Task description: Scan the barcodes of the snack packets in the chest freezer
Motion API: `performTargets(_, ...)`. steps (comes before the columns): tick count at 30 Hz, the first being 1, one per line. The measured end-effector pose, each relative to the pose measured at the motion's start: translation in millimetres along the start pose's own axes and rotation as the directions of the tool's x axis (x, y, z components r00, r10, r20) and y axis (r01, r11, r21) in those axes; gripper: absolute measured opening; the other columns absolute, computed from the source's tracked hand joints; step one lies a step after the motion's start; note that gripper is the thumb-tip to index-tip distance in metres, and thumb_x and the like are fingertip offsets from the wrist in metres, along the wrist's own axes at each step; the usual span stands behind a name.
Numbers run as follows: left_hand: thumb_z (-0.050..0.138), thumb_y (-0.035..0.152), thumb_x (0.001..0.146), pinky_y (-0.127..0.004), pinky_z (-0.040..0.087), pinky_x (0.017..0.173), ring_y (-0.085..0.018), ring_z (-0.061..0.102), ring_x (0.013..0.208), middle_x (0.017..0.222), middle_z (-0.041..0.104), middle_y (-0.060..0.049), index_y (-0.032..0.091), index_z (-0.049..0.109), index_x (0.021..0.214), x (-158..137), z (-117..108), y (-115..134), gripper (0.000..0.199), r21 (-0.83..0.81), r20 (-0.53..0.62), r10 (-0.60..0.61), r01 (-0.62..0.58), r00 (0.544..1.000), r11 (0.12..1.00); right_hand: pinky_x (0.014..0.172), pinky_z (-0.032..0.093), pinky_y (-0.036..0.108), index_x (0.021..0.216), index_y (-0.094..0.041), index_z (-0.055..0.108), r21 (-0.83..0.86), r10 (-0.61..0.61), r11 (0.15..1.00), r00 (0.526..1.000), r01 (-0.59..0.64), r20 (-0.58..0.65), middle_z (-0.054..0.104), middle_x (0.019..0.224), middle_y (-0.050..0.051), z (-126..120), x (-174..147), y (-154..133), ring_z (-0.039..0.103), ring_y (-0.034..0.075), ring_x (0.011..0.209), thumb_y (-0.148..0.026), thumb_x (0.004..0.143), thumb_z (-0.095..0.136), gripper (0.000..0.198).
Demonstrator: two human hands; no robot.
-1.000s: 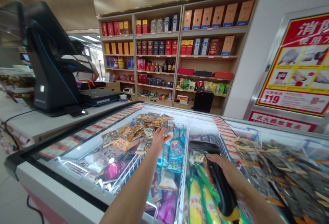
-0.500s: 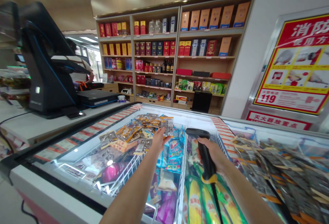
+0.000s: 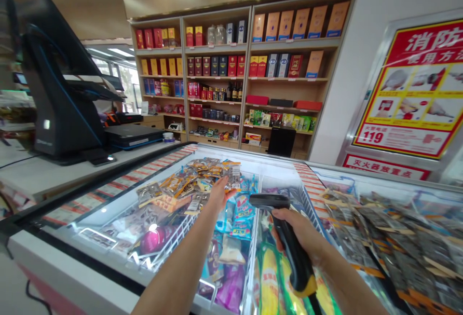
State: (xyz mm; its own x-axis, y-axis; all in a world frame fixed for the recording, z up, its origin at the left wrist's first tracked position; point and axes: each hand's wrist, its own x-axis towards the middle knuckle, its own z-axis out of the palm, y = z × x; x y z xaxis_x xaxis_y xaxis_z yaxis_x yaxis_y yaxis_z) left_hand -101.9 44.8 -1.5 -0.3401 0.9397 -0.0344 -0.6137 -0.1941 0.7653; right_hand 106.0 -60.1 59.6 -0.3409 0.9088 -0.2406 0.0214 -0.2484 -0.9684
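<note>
My left hand [image 3: 221, 192] grips a small silver-and-orange snack packet [image 3: 232, 172], its printed label side facing up. A pile of similar packets [image 3: 181, 180] lies just left of it on the freezer's glass top. My right hand [image 3: 297, 230] is wrapped around a black barcode scanner [image 3: 285, 228] with a yellow band at its base and a cord running down. The scanner's head points left toward the packet, apart from it. Below the hands, blue ice-cream packs [image 3: 242, 211] and yellow-green corn-shaped packs [image 3: 269, 271] lie in the freezer's wire baskets.
A black checkout terminal [image 3: 61, 93] stands on the counter [image 3: 21, 172] to the left. More dark packets [image 3: 401, 242] are heaped on the right side. Behind, shelves [image 3: 217, 50] hold boxes and bottles; a red-and-yellow poster [image 3: 412, 88] hangs on the right wall.
My right hand has lowered the scanner and brought it slightly left, its head now nearer my left hand. My left hand still holds the packet in nearly the same place.
</note>
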Motion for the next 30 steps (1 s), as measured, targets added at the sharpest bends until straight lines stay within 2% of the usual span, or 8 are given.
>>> performTargets(11, 0.065, 0.024, 0.061, -0.036, 0.052, 0.066, -0.013, 0.055, 0.071, 0.082, 0.058, -0.002, 0.016, 0.056, 0.075, -0.1, -0.1, 1.2, 0.018, 0.021, 0.021, 0.006, -0.006, 1.000, 1.000, 0.033, 0.034, 0.019, 0.067, -0.015, 0.048, -0.033, 0.049, 0.998, 0.999, -0.049, -0.023, 0.053, 0.045, -0.002, 5.7, -3.4, -2.5, 0.047, 0.009, 0.033, -0.035, 0.072, 0.046, 0.020)
performTargets(22, 0.065, 0.025, 0.061, -0.042, 0.049, 0.072, -0.014, 0.054, 0.078, 0.081, 0.056, -0.001, 0.018, 0.055, 0.072, 4.0, -1.8, -2.3, 0.017, 0.030, 0.009, 0.035, -0.035, 0.999, 0.999, 0.033, 0.034, 0.019, 0.064, -0.015, 0.048, -0.004, -0.027, 1.000, 1.000, 0.027, -0.007, 0.053, 0.043, -0.002, 5.8, -7.5, -4.0, 0.047, 0.009, 0.032, -0.035, 0.072, 0.045, 0.022)
performTargets(27, 0.067, 0.025, 0.058, -0.037, 0.050, 0.069, -0.012, 0.053, 0.071, 0.076, 0.056, -0.001, 0.016, 0.054, 0.072, 1.4, -0.6, 0.1, 0.020, 0.007, 0.010, 0.006, -0.006, 1.000, 1.000, 0.031, 0.033, 0.019, 0.066, -0.016, 0.049, -0.056, 0.032, 0.998, 0.999, -0.034, -0.042, 0.051, 0.040, -0.003, 2.5, -15.6, -11.4, 0.044, 0.009, 0.030, -0.037, 0.072, 0.045, 0.022)
performTargets(30, 0.066, 0.025, 0.059, -0.034, 0.050, 0.066, -0.012, 0.053, 0.068, 0.075, 0.056, -0.001, 0.016, 0.054, 0.072, 0.8, -0.2, 1.1, 0.020, 0.011, 0.024, -0.004, 0.004, 1.000, 1.000, 0.032, 0.033, 0.018, 0.060, -0.015, 0.048, -0.114, 0.038, 0.992, 0.998, -0.044, -0.056, 0.050, 0.037, -0.001, 0.0, -17.4, -13.2, 0.044, 0.009, 0.030, -0.037, 0.072, 0.045, 0.025)
